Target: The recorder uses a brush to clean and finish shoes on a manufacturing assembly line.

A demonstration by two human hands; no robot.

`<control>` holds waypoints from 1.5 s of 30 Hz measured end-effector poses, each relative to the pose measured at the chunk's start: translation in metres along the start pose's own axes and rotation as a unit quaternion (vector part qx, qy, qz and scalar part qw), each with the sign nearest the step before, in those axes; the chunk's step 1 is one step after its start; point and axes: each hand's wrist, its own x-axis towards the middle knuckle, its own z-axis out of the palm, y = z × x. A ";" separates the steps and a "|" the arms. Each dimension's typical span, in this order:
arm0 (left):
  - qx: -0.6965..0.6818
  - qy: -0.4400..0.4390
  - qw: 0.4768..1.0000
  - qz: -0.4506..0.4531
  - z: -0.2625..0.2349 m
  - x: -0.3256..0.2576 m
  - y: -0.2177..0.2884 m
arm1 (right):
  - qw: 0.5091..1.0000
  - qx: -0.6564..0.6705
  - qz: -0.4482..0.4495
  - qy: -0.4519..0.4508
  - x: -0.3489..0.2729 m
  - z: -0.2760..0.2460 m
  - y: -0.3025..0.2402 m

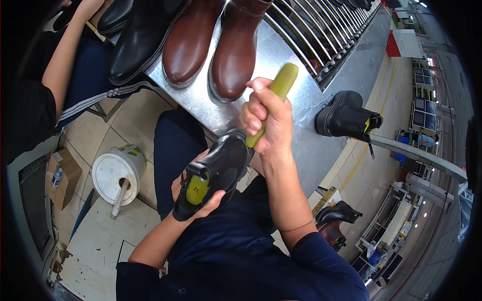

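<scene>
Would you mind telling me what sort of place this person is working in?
Most likely a footwear factory line. Brown boots and black shoes stand on a metal workbench beside a roller conveyor, and the left hand holds a black boot while the right hand works it with a yellow-green tool.

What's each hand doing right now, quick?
Left hand: closed around the heel end of a black boot, cradling it from below.
Right hand: closed on a yellow-green tool handle, its lower end against the boot.
</scene>
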 end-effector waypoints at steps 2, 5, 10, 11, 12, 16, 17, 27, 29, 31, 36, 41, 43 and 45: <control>-0.017 0.022 0.999 0.025 0.005 0.007 0.001 | 0.994 -0.083 0.063 -0.041 0.000 0.005 -0.003; 0.009 0.030 0.998 0.054 0.012 0.008 0.002 | 0.968 -0.195 0.060 -0.146 -0.004 0.011 -0.011; 0.002 -0.009 0.999 -0.045 0.008 -0.009 0.004 | 0.959 -0.213 0.002 -0.187 -0.006 0.011 -0.006; 0.004 -0.011 0.999 -0.041 0.007 -0.010 0.002 | 0.972 -0.143 0.030 -0.183 -0.007 0.003 -0.009; -0.024 -0.010 0.998 -0.058 0.009 -0.011 -0.001 | 0.976 -0.035 -0.001 -0.216 -0.004 -0.008 -0.006; 0.060 -0.011 0.998 -0.008 0.010 -0.026 -0.009 | 0.968 -0.023 -0.152 -0.196 -0.007 -0.048 0.001; 0.187 -0.014 0.979 0.080 0.007 -0.034 -0.017 | 0.963 -0.015 -0.168 -0.210 -0.007 -0.049 0.000; 0.426 0.004 0.880 0.210 0.008 -0.058 -0.033 | 0.964 0.097 -0.150 -0.198 -0.017 -0.034 0.013; 0.238 0.001 0.969 0.061 0.012 -0.039 -0.012 | 0.967 0.107 -0.137 -0.185 -0.020 -0.030 0.016; 0.036 0.002 0.995 -0.091 0.012 -0.026 0.002 | 0.958 -0.043 -0.225 -0.173 -0.023 -0.021 0.023; -0.147 0.123 0.970 -0.151 0.011 -0.001 0.032 | 0.966 0.061 -0.166 -0.191 -0.015 -0.023 0.025; -0.258 0.202 0.915 -0.236 0.013 0.013 0.048 | 0.932 0.037 -0.298 -0.205 -0.029 -0.022 0.029; -0.272 0.207 0.910 -0.233 0.014 0.018 0.053 | 0.938 0.041 -0.291 -0.184 -0.031 -0.018 0.031; -0.278 0.214 0.904 -0.245 0.014 0.023 0.059 | 0.927 0.043 -0.314 -0.201 -0.030 -0.019 0.033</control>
